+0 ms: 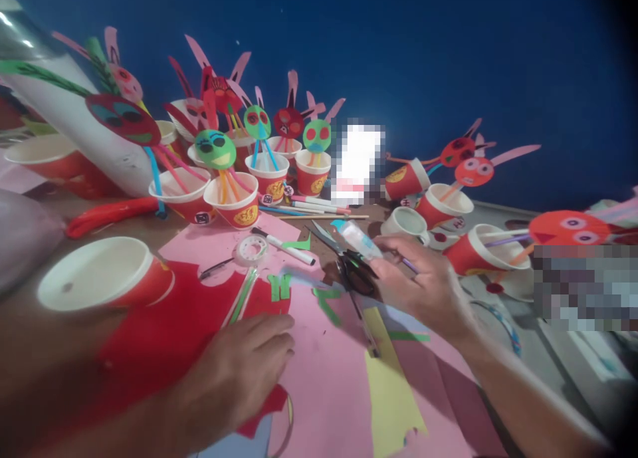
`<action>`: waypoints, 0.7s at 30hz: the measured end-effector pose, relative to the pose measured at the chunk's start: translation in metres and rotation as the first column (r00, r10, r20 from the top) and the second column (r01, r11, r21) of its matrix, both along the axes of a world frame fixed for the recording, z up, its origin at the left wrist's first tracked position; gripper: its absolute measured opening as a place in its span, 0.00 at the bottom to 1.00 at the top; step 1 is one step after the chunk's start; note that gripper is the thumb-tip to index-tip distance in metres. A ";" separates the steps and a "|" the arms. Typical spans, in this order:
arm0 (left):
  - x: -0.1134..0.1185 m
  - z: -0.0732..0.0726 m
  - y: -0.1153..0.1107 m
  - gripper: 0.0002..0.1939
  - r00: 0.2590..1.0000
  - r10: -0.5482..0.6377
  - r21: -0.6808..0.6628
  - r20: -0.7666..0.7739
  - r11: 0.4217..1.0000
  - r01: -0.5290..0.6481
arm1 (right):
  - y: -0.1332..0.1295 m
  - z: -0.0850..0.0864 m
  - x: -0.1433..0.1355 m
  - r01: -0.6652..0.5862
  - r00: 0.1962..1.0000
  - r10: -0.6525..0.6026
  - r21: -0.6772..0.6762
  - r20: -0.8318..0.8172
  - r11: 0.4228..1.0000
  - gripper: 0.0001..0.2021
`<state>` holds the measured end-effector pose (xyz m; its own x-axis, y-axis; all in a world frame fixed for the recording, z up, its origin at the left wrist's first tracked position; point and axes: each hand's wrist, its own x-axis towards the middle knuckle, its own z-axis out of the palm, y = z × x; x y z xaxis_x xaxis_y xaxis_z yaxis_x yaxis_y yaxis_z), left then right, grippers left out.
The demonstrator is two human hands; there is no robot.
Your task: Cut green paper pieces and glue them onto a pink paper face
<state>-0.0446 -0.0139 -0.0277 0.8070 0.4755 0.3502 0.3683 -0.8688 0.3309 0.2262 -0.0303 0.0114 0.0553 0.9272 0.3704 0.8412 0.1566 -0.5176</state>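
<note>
My right hand [419, 282] is closed around a white glue bottle [359, 240] with a light blue cap, above the paper-strewn table. My left hand [244, 371] lies over the red paper [154, 332], fingers curled together; what is under its fingertips is hidden. Just below the glue bottle are black-handled scissors [356, 275] and a pen [366, 328]. Small green paper cutouts [280, 287] lie on the pink paper [319, 365], right of thin green-and-white strips [242, 297]. A yellow paper strip [393, 391] stretches below my right hand.
Several red paper cups hold paper-faced figures on coloured sticks, including a green-faced figure [215, 149]. A wide paper cup [107, 275] lies tilted at left. A tape roll [252, 248], a marker [284, 246] and a white mug [406, 224] are within reach. A blue wall [423, 59] stands behind.
</note>
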 end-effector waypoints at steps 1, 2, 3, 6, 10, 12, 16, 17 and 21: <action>-0.002 0.005 0.001 0.11 0.997 0.059 -0.129 0.045 0.990 -0.053 | -0.003 0.002 -0.006 -0.055 0.997 0.051 -0.076 -0.058 0.996 0.09; -0.003 0.010 0.003 0.11 0.989 0.129 -0.256 0.079 0.961 -0.105 | -0.007 0.004 -0.012 -0.129 0.988 0.117 -0.127 -0.096 0.983 0.09; -0.004 0.014 0.004 0.14 0.976 0.194 -0.371 0.099 0.917 -0.145 | -0.010 0.004 -0.018 -0.213 0.974 0.195 -0.170 -0.117 0.962 0.10; -0.005 0.022 0.006 0.22 0.937 0.298 -0.544 0.182 0.824 -0.157 | -0.018 0.003 -0.033 -0.396 0.916 0.372 -0.193 -0.153 0.898 0.12; 0.003 0.021 0.001 0.24 0.979 0.182 -0.555 0.090 0.826 -0.103 | -0.027 0.000 -0.048 -0.509 0.857 0.466 -0.210 -0.220 0.835 0.14; 0.008 0.022 -0.004 0.15 0.988 0.137 -0.587 0.068 0.806 -0.072 | -0.029 0.001 -0.052 -0.521 0.847 0.473 -0.201 -0.242 0.830 0.15; 0.013 0.030 -0.009 0.10 0.975 0.219 -0.649 0.027 0.746 -0.149 | -0.029 0.000 -0.054 -0.524 0.837 0.492 -0.092 -0.240 0.847 0.13; 0.012 0.033 -0.009 0.10 0.972 0.235 -0.674 0.032 0.723 -0.153 | -0.029 -0.001 -0.054 -0.529 0.830 0.501 -0.062 -0.244 0.846 0.14; 0.007 0.040 -0.007 0.06 0.961 0.269 -0.867 0.065 0.492 -0.078 | -0.031 -0.003 -0.051 -0.559 0.803 0.536 -0.019 -0.260 0.829 0.15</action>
<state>-0.0381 -0.0209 0.0122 0.6454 0.7407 -0.1868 0.3343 -0.0541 0.9409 0.1753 -0.0609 0.0088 -0.3979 0.8577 0.3257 0.4818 0.4974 -0.7214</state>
